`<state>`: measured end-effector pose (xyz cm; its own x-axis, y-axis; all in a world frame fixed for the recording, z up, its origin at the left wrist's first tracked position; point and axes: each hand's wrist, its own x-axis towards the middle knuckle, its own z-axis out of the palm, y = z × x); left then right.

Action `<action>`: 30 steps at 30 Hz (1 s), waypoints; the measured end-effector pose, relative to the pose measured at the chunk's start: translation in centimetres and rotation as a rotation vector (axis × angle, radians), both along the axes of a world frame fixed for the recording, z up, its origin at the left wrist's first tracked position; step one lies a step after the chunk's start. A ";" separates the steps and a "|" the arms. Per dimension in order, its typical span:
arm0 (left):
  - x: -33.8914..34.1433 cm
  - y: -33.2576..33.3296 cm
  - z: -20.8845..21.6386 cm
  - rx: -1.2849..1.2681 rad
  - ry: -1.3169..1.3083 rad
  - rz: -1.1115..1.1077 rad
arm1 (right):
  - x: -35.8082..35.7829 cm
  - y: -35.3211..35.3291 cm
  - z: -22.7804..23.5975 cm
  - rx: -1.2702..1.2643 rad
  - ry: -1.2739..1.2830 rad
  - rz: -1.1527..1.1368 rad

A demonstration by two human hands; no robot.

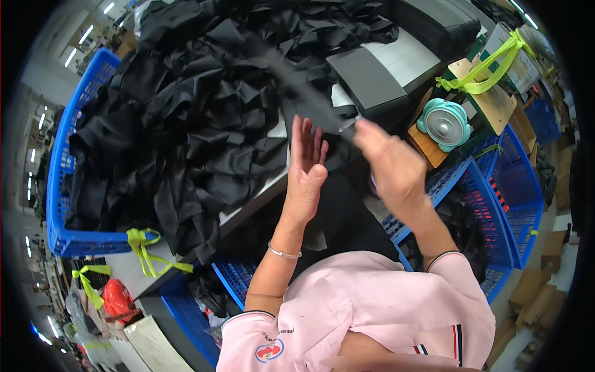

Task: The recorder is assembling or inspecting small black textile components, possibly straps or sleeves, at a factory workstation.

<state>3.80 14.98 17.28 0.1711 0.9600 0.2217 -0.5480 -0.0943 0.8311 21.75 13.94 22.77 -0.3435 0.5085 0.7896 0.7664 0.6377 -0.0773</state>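
My left hand is raised with its fingers stretched out and the thumb apart, holding nothing. It is beside the front edge of the table where a big heap of black fabric pieces lies. My right hand, smeared by motion, is closed at the end of a dark fabric strip. The strip, also blurred, stretches up and left over the heap. Just beyond my right fingertips is a dark grey boxy machine body. Black cloth covers my lap.
A blue plastic crate borders the heap on the left, with a yellow-green ribbon tied to it. On the right, a teal fan stands on a wooden block. Another blue crate sits below, near dark cloth. A red bag is lower left.
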 end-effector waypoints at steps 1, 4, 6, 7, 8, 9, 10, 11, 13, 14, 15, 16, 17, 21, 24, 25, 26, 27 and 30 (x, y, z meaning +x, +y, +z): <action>-0.6 -0.5 -0.6 -0.060 -0.029 -0.016 | -0.7 -1.5 -0.6 -0.067 0.037 0.120; -2.5 -2.4 -2.1 -0.127 -0.136 -0.013 | -2.7 -4.7 -2.2 -0.304 0.065 0.296; -3.2 -3.7 -2.0 -0.140 -0.169 -0.011 | -3.7 -5.9 -3.9 -0.575 0.323 0.518; -3.6 -4.3 -2.2 -0.139 -0.200 -0.021 | -4.0 -6.5 -4.2 -0.590 0.328 0.526; -4.0 -4.9 -2.3 -0.076 -0.263 -0.052 | -4.1 -7.1 -4.4 -0.756 0.416 0.475; -4.5 -5.7 -2.4 -0.087 -0.259 -0.045 | -4.5 -7.6 -4.6 -0.919 0.503 0.417; -4.9 -6.3 -2.3 -0.159 -0.277 -0.027 | -4.9 -7.8 -4.6 -0.974 0.544 0.352; -5.3 -6.8 -2.3 -0.230 -0.295 -0.012 | -5.4 -8.0 -5.0 -0.980 0.546 0.351; -5.9 -7.7 -3.1 -0.278 -0.409 -0.008 | -6.1 -8.2 -6.1 -0.952 0.592 0.278; -6.1 -8.0 -3.4 -0.321 -0.407 0.018 | -6.3 -8.2 -6.3 -0.959 0.569 0.260; -6.3 -8.3 -3.7 -0.365 -0.406 0.043 | -6.5 -8.2 -6.5 -0.963 0.570 0.253; -6.4 -8.7 -3.8 -0.371 -0.407 0.038 | -6.7 -8.3 -6.8 -0.967 0.579 0.246; -6.5 -9.0 -3.9 -0.378 -0.425 0.050 | -6.8 -8.4 -7.1 -0.970 0.589 0.237; -7.3 -9.4 -5.1 -0.415 -0.389 0.104 | -7.2 -9.3 -7.2 -0.727 0.408 0.094; -6.1 -9.6 -4.5 -0.382 -0.285 0.067 | -5.9 -9.6 -8.0 -0.908 0.466 0.222; -5.3 -9.6 -4.3 -0.372 -0.210 0.039 | -5.4 -9.9 -8.4 -1.177 0.606 0.327; -4.5 -9.5 -4.3 -0.383 -0.154 0.018 | -4.5 -10.0 -9.1 -1.331 0.657 0.330; -3.7 -9.5 -4.2 -0.348 -0.099 0.036 | -3.6 -10.3 -9.1 -1.330 0.656 0.330; -3.2 -8.7 -7.4 -0.197 0.312 0.317 | -0.7 -11.0 -9.8 -1.276 0.789 0.241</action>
<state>0.58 6.24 9.92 -0.1073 0.9941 0.0155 -0.2391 -0.0409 0.9701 21.01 2.97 12.95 -0.2286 0.9677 -0.1062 0.1574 -0.0709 -0.9850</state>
